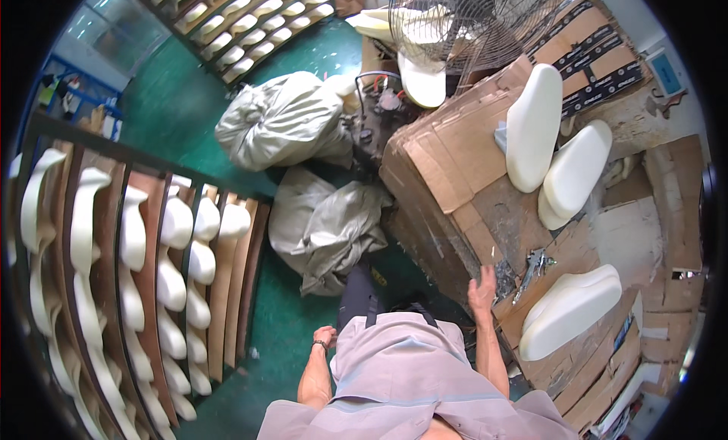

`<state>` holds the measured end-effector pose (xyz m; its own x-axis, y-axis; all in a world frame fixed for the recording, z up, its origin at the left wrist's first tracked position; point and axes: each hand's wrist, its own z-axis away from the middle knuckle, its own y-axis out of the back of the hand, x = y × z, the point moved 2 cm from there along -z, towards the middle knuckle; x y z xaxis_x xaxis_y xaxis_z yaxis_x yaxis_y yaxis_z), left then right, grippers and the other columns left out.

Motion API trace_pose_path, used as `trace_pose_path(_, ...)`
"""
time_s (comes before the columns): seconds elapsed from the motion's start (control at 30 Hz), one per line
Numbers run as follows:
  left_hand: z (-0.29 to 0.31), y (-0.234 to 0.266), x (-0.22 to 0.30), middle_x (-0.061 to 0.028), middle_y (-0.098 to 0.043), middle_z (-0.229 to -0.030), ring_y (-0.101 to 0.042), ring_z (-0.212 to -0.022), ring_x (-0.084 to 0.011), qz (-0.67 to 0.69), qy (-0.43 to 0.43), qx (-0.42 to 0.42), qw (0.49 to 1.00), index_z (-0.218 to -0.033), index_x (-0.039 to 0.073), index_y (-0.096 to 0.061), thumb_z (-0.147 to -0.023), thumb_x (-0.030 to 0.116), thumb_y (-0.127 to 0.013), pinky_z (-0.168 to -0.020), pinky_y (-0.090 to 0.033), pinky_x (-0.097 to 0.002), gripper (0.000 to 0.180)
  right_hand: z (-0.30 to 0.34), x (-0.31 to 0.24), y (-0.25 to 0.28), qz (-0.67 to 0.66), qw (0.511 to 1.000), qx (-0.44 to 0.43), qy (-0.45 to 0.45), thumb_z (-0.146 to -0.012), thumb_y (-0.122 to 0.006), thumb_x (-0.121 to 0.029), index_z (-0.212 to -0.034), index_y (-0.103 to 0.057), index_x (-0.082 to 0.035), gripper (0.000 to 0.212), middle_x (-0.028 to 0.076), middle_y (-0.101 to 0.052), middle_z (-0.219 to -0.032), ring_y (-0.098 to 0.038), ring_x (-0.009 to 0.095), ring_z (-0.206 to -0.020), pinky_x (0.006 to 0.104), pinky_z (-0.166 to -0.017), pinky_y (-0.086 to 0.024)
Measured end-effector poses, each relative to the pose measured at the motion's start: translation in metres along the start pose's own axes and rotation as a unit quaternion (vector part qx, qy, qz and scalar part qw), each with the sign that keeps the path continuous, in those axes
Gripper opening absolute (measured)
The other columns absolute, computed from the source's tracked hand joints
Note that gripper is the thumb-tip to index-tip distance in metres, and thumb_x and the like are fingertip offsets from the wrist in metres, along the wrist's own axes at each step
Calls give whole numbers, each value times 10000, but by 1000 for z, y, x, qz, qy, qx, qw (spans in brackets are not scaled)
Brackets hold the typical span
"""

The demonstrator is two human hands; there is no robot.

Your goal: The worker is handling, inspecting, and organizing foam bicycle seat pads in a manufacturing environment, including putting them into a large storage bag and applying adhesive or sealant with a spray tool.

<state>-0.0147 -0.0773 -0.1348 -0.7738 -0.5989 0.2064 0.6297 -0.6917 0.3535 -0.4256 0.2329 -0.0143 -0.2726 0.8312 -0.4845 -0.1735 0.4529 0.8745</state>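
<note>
My left hand (325, 335) hangs beside my thigh with its fingers curled in, and nothing shows in it. A dark band circles that wrist. My right hand (481, 290) is raised at the near edge of the cardboard-covered workbench (447, 163), fingers stretched out and nothing in them. Just right of it a metal spray gun (535, 272) lies on the bench. Nearby rests a pair of long, rounded white foam-like pads (572, 315), one partly over the other. Farther back lie another stacked white pair (578, 171) and a large white pad (534, 129).
A slatted rack (110, 212) filled with white moulded pieces stands close on my left, with another rack (250, 23) behind. Two tied grey sacks (284, 122) (326, 224) sit on the green floor ahead. A wire-caged fan (474, 23) stands at the bench's far end.
</note>
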Motion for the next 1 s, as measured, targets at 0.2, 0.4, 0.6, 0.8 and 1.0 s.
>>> trace_pose_path(0.2,-107,39,182,-57,-684,-867,-660,-654,-160,161,-149,-104,970,-1199,51,-615,-916,73,-630,-502,-551,-314,285,-36,-108,-50,-78,953,-267,-124,-846,-669,-249,-1286,-636,12,512,219,-668,-1258,-636,321,-1196,383,-1023,-491)
trace_pose_path(0.4,-90,101,317,-111,-694,-1106,-706,-873,-197,323,-289,-106,895,-1306,33,-555,-963,148,-641,-680,-607,-314,372,-94,-181,-88,-48,927,-361,-92,-872,-631,-217,-1297,-619,33,493,226,-666,-1258,-638,332,-1193,388,-1024,-492)
trace_pose_path(0.6,-107,110,251,-90,-688,-1009,-692,-799,-182,304,-173,-71,934,-1294,49,-557,-957,157,-626,-629,-594,-327,360,-166,-247,-129,-47,931,-362,1,-880,-600,-199,-1275,-630,33,459,226,-668,-1243,-637,355,-1183,403,-1026,-494)
trace_pose_path(0.8,-100,92,148,-10,-673,-903,-640,-854,-170,164,-78,15,983,-964,37,-738,-834,57,-684,-762,-525,-318,143,-290,-328,-178,-108,948,-286,87,-897,-561,-187,-1189,-666,31,379,236,-690,-1155,-661,376,-1105,415,-953,-527)
trace_pose_path(1.0,-74,111,171,-196,-715,-952,-670,-841,-419,-256,-162,79,950,-1053,55,-681,-961,246,-513,-726,-530,-494,271,-496,-434,-276,-220,962,-109,121,-907,-561,-131,-1113,-648,29,275,231,-689,-1032,-662,399,-999,437,-902,-524)
